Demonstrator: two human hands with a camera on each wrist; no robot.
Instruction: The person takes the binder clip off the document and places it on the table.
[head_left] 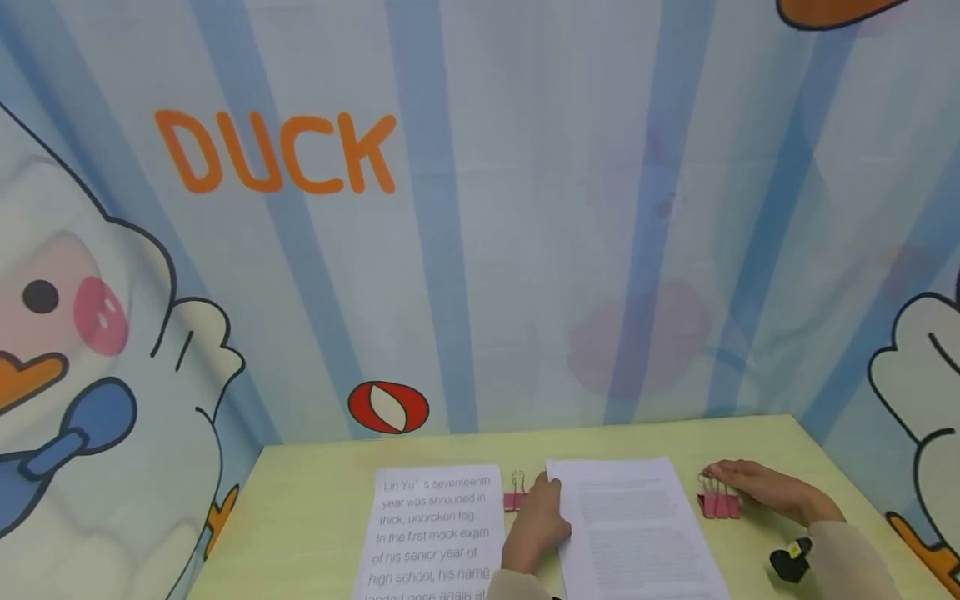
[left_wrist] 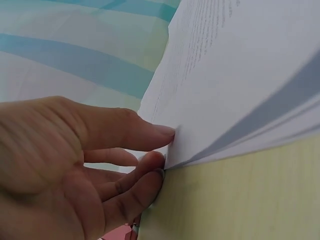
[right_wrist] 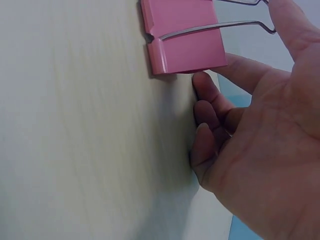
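A stack of printed paper [head_left: 630, 525] lies on the table, lines of small text on its top sheet. My left hand [head_left: 536, 521] pinches the stack's left edge; in the left wrist view the thumb [left_wrist: 150, 132] presses on top and the fingers bend under the sheets, which fan slightly apart. To the right of the stack stands a pink binder clip [head_left: 720, 505] with wire handles. My right hand [head_left: 772, 492] holds this clip by the handles. In the right wrist view the thumb is at the wire ends, the index finger passes behind the pink body [right_wrist: 187, 37], and the other fingertips rest near the tabletop.
A second pink binder clip [head_left: 515, 501] lies just left of the stack, partly behind my left hand. Further left is a sheet with large print [head_left: 431, 533]. The pale yellow table [head_left: 300, 517] meets a striped cloth backdrop [head_left: 517, 250] at its back edge.
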